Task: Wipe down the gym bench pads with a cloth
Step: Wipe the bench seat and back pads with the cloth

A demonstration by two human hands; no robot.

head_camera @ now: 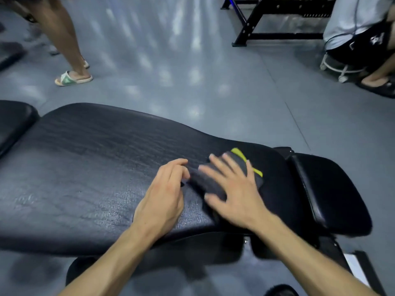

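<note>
two bare forearms entering from the near edge. left hand (164,189) resting on the long black textured vinyl bench pad (85,167), fingers curled at the near-left corner of the dark grey cloth with a yellow-green trim (210,182); whether pinching the cloth or only touching it cannot be told. right hand (233,189) blurred, fingers straight and spread, pressing flat on top of the cloth. cloth lying on the right end of the long pad, yellow-green edge showing beyond the fingertips. smaller black seat pad (329,193) just beside it on the right, a narrow gap between. another black pad (15,122) at far left. grey glossy floor (171,60) beyond. bare legs in pale slide sandals (73,77) far left. black steel rack frame (267,22) far right, with a seated person in black shorts (363,39) on a white stool (339,69).
</note>
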